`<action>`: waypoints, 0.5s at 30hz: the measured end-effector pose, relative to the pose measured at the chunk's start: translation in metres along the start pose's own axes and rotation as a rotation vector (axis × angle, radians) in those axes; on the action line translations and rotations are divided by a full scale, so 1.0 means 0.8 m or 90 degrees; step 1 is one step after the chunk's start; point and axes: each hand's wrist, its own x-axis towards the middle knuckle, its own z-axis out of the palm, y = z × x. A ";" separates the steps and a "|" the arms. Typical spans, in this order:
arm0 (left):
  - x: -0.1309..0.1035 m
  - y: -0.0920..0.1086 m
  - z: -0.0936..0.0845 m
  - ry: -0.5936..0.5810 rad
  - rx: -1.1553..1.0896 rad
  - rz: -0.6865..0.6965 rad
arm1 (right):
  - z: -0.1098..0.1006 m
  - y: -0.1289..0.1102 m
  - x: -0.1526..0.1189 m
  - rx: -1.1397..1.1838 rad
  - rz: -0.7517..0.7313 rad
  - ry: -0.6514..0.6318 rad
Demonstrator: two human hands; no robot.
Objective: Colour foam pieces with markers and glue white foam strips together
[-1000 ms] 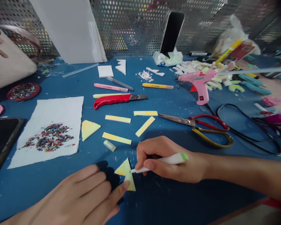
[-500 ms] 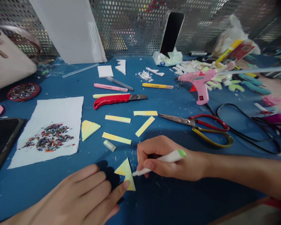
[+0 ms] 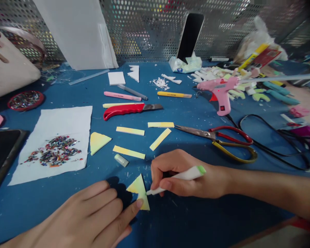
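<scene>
A notched yellow-green piece (image 3: pixel 142 186), seemingly foam or card, lies flat on the blue table. My left hand (image 3: pixel 93 213) has its index fingertip pressed on the piece's lower part; the other fingers are curled and the thumb is partly hidden beneath. In my right hand (image 3: pixel 183 174) is a white marker with a green end (image 3: pixel 192 173), held in a writing grip. Its tip touches the right edge of the piece. Just beyond lie a short pale green cap (image 3: pixel 121 160), several yellow strips (image 3: pixel 129 152) and a yellow-green wedge (image 3: pixel 100 143).
Scissors (image 3: pixel 214 134) and a pink glue gun (image 3: pixel 219 90) with a black cord lie right. A red-handled knife (image 3: pixel 124 111) and pens (image 3: pixel 122 96) are further back. Paper with beads (image 3: pixel 67 120) is left. A phone (image 3: pixel 190 36) stands at the back.
Almost nothing differs. The marker tip has stayed at the piece's right edge, with at most a tiny shift of my right hand.
</scene>
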 end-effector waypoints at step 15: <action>0.003 -0.001 -0.002 -0.002 0.010 0.006 | 0.000 0.001 0.002 -0.024 -0.030 0.003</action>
